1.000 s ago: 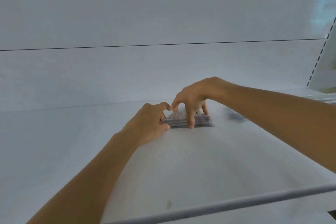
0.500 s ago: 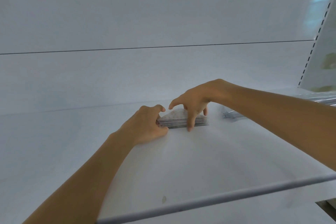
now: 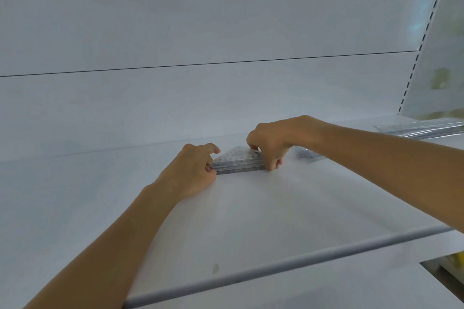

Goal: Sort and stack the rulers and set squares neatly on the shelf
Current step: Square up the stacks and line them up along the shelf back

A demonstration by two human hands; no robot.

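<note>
Both of your hands are on one thing. Between them lies the stack of set squares (image 3: 238, 162), flat on the white shelf (image 3: 251, 213). The stack is see-through and shaped like a triangle. Its long side faces you and its point faces away.

Your left hand (image 3: 194, 170) is at the left corner of the stack. Its fingers are curled in against that corner, and the thumb sits up by the top edge. Your right hand (image 3: 270, 144) comes down from above onto the right corner. Its fingers are bent tight round that end, with the tips down by the shelf. So each hand holds one end of the stack.

Just to the right of your right hand, a small clear piece (image 3: 305, 155) lies flat on the shelf, apart from the stack. It is blurry. It may be a ruler or another set square, and I cannot tell which. Farther out to the right of that hand, long clear packs (image 3: 421, 129) lie near the back wall (image 3: 226, 20).

Under your arms, close to you, a grey rail (image 3: 276, 266) runs along the front edge of the shelf.
</note>
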